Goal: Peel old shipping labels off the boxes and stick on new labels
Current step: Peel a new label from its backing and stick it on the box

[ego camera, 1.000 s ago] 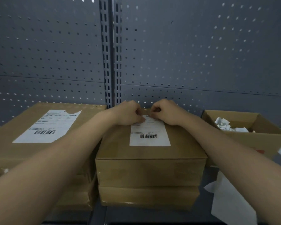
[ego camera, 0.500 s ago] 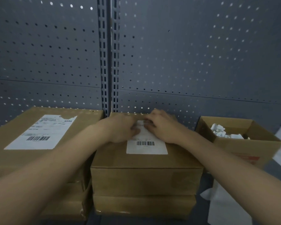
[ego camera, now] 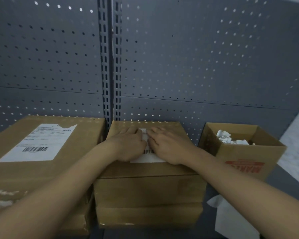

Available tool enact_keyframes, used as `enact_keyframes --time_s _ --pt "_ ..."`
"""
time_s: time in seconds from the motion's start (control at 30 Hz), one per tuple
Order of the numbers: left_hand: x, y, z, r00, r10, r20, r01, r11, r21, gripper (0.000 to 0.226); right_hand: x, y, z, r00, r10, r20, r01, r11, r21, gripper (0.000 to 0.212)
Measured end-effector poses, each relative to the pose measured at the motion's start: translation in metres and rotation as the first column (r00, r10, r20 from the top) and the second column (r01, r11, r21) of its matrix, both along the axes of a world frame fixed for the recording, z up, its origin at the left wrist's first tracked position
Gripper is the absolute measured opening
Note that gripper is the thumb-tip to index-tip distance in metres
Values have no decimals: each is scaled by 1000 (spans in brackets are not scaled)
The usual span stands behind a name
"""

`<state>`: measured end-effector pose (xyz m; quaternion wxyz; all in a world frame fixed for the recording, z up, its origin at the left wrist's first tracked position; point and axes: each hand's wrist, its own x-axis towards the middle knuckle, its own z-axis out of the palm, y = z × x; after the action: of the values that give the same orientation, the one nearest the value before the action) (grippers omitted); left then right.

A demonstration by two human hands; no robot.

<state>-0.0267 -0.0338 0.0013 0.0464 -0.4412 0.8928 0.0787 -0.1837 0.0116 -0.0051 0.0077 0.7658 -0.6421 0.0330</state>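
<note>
Both hands are down flat on the label (ego camera: 146,158) on top of the middle box (ego camera: 148,188). Left hand (ego camera: 128,144) covers its left half, right hand (ego camera: 169,147) the right half. Fingers are stretched out & pressing, not curled round anything, so nothing's actually gripped. Only a strip of white shows btwn them, plus a bit of barcode and the near edge. The hands block the rest, so can't read it.

That box sits on a 2nd, flatter box (ego camera: 148,214), both up near the pegboard wall (ego camera: 197,57), just right of the slotted upright (ego camera: 110,66).

Around it: a bigger box (ego camera: 86,135) just to the left, touching or v close, can't tell which. It has its own white label (ego camera: 33,145), torn along the far edge. On the right, apart from the stack, there's an open carton (ego camera: 248,159) w/ red print on its side and crumpled white paper scraps (ego camera: 224,137) inside. A white sheet (ego camera: 231,219) lies bottom right by the right forearm.
</note>
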Motion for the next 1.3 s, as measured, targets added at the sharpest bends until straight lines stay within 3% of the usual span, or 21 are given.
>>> enact_keyframes --time_s 0.2,0.9,1.03,1.1,1.2,1.3 --pt "-7 0 -24 995 82 -57 -85 995 -54 65 -4 -6 -6 996 -55 -77 61 995 76 58" --pt "-2 9 -20 985 139 -101 -142 990 -26 68 -9 1 -6 990 -142 -9 142 988 55 62" --pt "-1 14 -14 973 119 -200 -132 990 -55 67 -11 6 -2 987 -129 94 126 991 38 62" --pt "1 19 -10 960 110 -257 -135 987 -83 65 -12 12 1 974 -132 184 138 990 -21 61" --pt "7 25 -6 935 175 -307 -204 977 -63 63 -25 24 3 962 -195 191 221 967 -125 64" --pt "15 31 -3 896 287 -339 -304 953 3 66 -45 37 5 852 -423 307 419 904 84 92"
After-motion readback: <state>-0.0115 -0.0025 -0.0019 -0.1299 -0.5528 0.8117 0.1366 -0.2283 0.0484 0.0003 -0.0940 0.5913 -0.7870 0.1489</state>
